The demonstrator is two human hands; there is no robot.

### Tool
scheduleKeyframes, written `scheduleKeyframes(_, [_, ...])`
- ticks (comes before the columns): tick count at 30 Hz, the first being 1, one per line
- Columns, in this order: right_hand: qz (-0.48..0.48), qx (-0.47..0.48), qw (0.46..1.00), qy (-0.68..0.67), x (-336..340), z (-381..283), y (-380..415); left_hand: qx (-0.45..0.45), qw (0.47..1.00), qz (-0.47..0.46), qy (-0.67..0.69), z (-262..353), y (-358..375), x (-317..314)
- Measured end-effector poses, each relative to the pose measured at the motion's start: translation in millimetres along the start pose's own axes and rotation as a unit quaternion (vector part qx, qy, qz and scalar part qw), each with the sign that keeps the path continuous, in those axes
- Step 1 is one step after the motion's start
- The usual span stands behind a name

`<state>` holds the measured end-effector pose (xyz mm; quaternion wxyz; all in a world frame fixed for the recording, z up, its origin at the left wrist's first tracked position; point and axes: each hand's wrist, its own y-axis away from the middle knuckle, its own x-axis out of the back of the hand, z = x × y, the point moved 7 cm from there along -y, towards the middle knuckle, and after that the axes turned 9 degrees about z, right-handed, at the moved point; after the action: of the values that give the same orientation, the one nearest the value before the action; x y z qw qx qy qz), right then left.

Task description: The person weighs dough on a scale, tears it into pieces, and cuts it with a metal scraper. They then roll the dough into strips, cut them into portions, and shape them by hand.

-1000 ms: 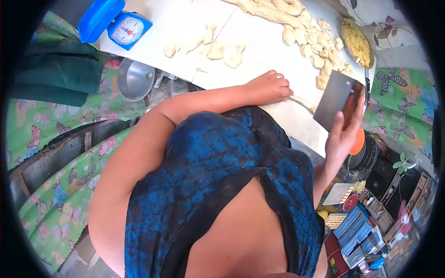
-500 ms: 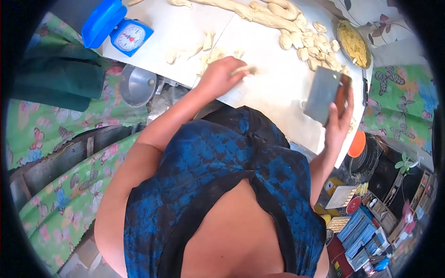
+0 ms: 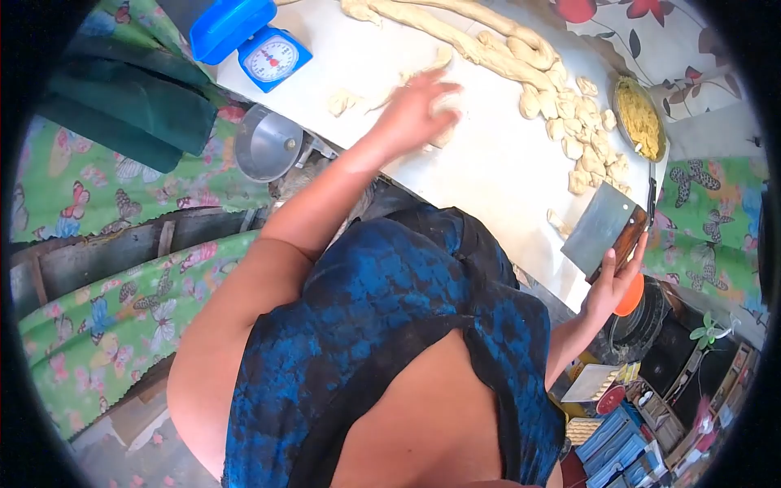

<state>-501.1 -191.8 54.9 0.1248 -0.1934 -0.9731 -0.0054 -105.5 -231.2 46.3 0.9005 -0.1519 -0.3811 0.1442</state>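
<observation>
Left hand point(image 3: 415, 110), near the top centre of the frame, lies palm-down with fingers spread over dough pieces point(image 3: 443, 134) on the white table point(image 3: 488, 171). Right hand point(image 3: 614, 281), at the right edge, grips a scraper point(image 3: 602, 228) by its wooden handle, blade raised off the table. Cut dough lumps point(image 3: 586, 134) sit above the scraper, beside a bowl point(image 3: 639, 118). Blue scale point(image 3: 272, 53) stands at the upper left.

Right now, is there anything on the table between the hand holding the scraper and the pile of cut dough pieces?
Nothing visible blocks it. The right hand holds the scraper at the table's near edge. Only bare white surface and one stray dough bit lie before the dough pieces.
</observation>
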Motion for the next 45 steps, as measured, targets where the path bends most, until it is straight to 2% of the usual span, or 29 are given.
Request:
scheduleKeyframes(1, [0.000, -0.001, 1.000, 0.001, 1.0, -1.7, 0.6, -0.040, 0.997, -0.059, 0.014, 16.3, 5.3, -19.9])
scheduleKeyframes(3, [0.036, 0.055, 0.998, -0.001, 10.8, -14.8, 3.0, -0.095, 0.976, -0.191, 0.038, 50.2, 20.7, -63.2])
scheduleKeyframes(6, [0.058, 0.072, 0.995, -0.028, 28.1, -12.1, 0.8, -0.199, 0.933, -0.297, 0.044, 92.0, 40.4, -124.5])
scheduleKeyframes(7, [0.059, 0.086, 0.993, -0.051, 35.0, -10.6, 0.7, -0.203, 0.929, -0.303, 0.053, 101.3, 44.5, -143.9])
scheduleKeyframes(9, [0.071, 0.093, 0.992, -0.047, 44.4, -8.4, 4.6, -0.272, 0.929, -0.252, 0.024, 120.4, 54.1, -177.1])
scheduleKeyframes(11, [0.096, 0.123, 0.987, -0.025, 51.9, -10.1, 12.0, -0.288, 0.927, -0.240, 0.024, 135.3, 58.8, -198.4])
scheduleKeyframes(13, [0.110, 0.139, 0.984, 0.008, 62.4, -2.3, 17.1, -0.351, 0.903, -0.247, -0.028, 148.2, 64.9, -216.2])
scheduleKeyframes(17, [0.112, 0.146, 0.983, -0.014, 80.2, 8.4, 30.9, -0.344, 0.880, -0.326, -0.026, 168.5, 60.7, -248.5])
scheduleKeyframes(19, [0.142, 0.101, 0.984, -0.026, 87.4, 8.9, 37.6, -0.133, 0.899, -0.383, 0.166, 172.9, 31.1, -241.0])
scheduleKeyframes(20, [0.144, 0.100, 0.984, -0.026, 90.6, 7.5, 38.2, -0.146, 0.894, -0.348, 0.241, 182.5, 15.5, -226.6])
scheduleKeyframes(21, [0.165, 0.088, 0.982, -0.026, 96.0, 8.0, 39.8, -0.145, 0.902, -0.321, 0.248, 191.5, 1.2, -201.8])
scheduleKeyframes(22, [0.185, 0.075, 0.979, -0.027, 100.7, 9.4, 41.4, -0.080, 0.888, -0.358, 0.277, 194.7, -8.9, -176.6])
scheduleKeyframes(24, [0.188, 0.094, 0.977, -0.030, 105.6, 8.7, 40.2, -0.022, 0.867, -0.339, 0.364, 183.6, -17.5, -127.5])
scheduleKeyframes(26, [0.187, 0.120, 0.974, -0.042, 104.1, 3.1, 38.3, -0.040, 0.883, -0.314, 0.347, 151.6, -11.4, -89.6])
scheduleKeyframes(28, [0.164, 0.120, 0.978, -0.051, 96.9, 4.6, 33.4, 0.015, 0.906, -0.329, 0.267, 101.3, 9.0, -63.8])
scheduleKeyframes(30, [0.104, 0.139, 0.983, -0.063, 75.2, -2.8, 29.7, -0.014, 0.949, -0.304, 0.077, 56.2, 35.4, -48.4])
scheduleKeyframes(31, [0.099, 0.137, 0.984, -0.065, 63.9, -8.4, 29.7, -0.105, 0.964, -0.243, -0.019, 34.1, 52.3, -41.9])
scheduleKeyframes(33, [0.008, 0.134, 0.991, -0.011, 27.2, -18.4, 30.1, -0.147, 0.967, -0.208, -0.017, 18.2, 69.3, -31.3])
scheduleKeyframes(34, [-0.013, 0.138, 0.990, -0.038, 10.6, -22.2, 29.2, -0.141, 0.968, -0.206, -0.018, 19.0, 70.1, -26.6])
scheduleKeyframes(36, [-0.060, 0.137, 0.988, -0.028, -18.1, -24.5, 25.9, 0.027, 0.970, -0.236, 0.053, 6.7, 72.6, -21.4])
scheduleKeyframes(37, [-0.081, 0.156, 0.984, -0.011, -33.8, -33.8, 27.6, 0.032, 0.971, -0.231, 0.053, 4.1, 74.8, -21.8])
scheduleKeyframes(39, [-0.124, 0.169, 0.977, 0.026, -61.1, -49.7, 34.4, 0.113, 0.967, -0.193, 0.124, -9.7, 75.2, -25.4])
scheduleKeyframes(40, [-0.140, 0.130, 0.981, 0.022, -72.6, -55.0, 39.6, 0.108, 0.969, -0.180, 0.130, -10.4, 74.7, -26.5])
scheduleKeyframes(41, [-0.150, 0.189, 0.970, 0.027, -84.1, -69.5, 45.3, 0.109, 0.969, -0.177, 0.131, -10.6, 74.7, -29.5])
scheduleKeyframes(43, [-0.174, 0.191, 0.966, 0.016, -102.1, -83.8, 55.9, -0.064, 0.984, -0.149, 0.075, 9.4, 71.6, -32.4])
scheduleKeyframes(45, [-0.176, 0.199, 0.964, 0.012, -115.7, -90.9, 62.5, -0.102, 0.981, -0.144, 0.081, 10.3, 76.9, -44.8])
